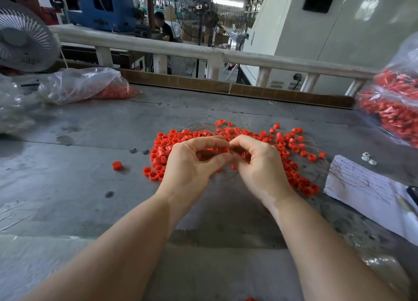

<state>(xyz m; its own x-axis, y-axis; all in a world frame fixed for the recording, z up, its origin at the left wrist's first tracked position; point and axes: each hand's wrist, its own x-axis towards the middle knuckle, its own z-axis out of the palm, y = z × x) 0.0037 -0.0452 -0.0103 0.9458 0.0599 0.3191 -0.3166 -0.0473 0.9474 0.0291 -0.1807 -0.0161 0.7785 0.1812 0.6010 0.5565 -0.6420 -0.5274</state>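
1. Over the middle of the grey metal tabletop, both hands meet close above the pile. I think this is so nothing can drop far.
2. The left hand pinches one small red plastic ring between its thumb and fingertips. The ring sits right in that grip, lifted off the tabletop.
3. The right hand has curled fingers with the tips pressed together, right against the ring. I cannot tell if a wire is between them.
4. The heap of red plastic rings lies just behind and under the grip, mixed with thin brown wires. That probably keeps the next piece easy to reach.
5. Both wrists bend down, the palms face each other, and the forearms come in like a V.
6. One lone red ring lies well to the left of the grip. A clear plastic bag of red pieces rests far behind it on the left.
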